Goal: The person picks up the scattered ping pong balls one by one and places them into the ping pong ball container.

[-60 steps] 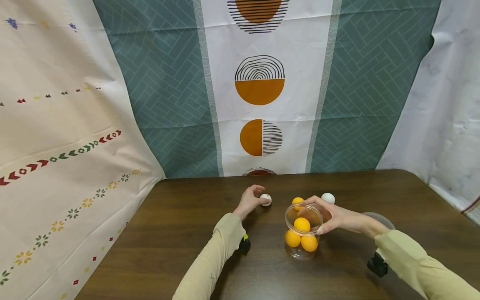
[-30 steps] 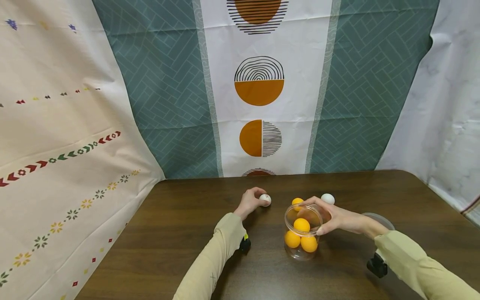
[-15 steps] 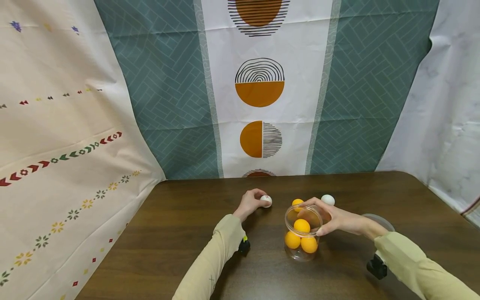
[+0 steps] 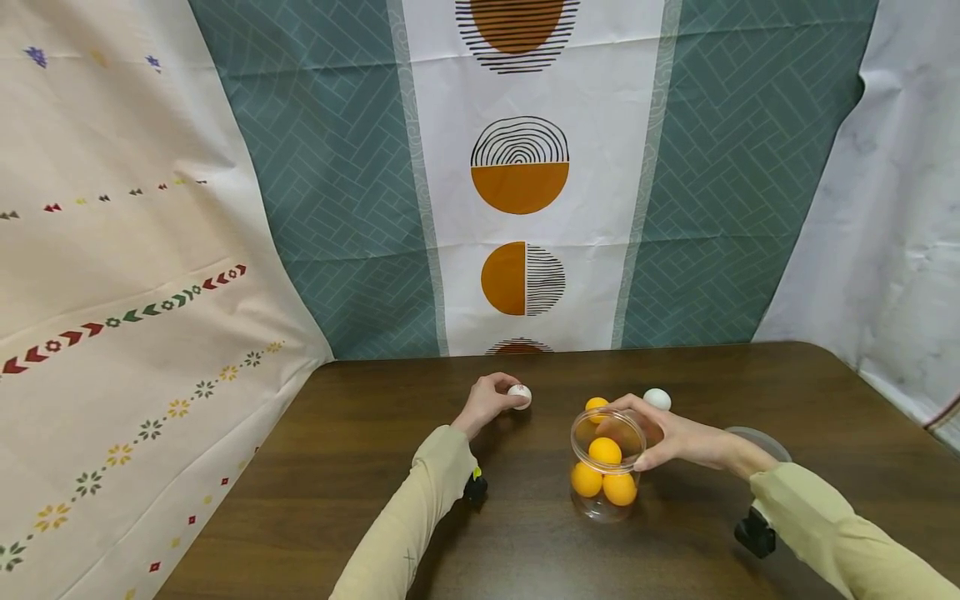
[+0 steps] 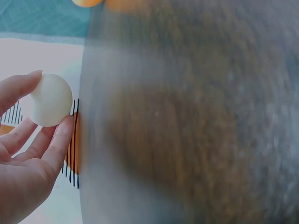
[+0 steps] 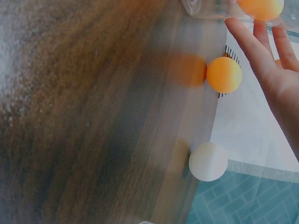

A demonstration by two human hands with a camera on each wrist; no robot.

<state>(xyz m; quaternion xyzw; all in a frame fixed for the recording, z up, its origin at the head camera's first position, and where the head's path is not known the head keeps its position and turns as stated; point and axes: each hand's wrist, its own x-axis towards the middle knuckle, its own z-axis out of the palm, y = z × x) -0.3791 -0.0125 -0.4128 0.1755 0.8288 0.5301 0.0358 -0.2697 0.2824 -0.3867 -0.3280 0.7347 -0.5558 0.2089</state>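
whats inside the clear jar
Three orange balls show inside the clear jar, one resting on two. The right hand grips the rim, covering part of the far wall, so anything behind it is unseen.

Dark wooden table (image 4: 360,467), clear lid (image 4: 761,439) at right, teal patterned backdrop cloth (image 4: 330,167), cream embroidered cloth (image 4: 112,250)
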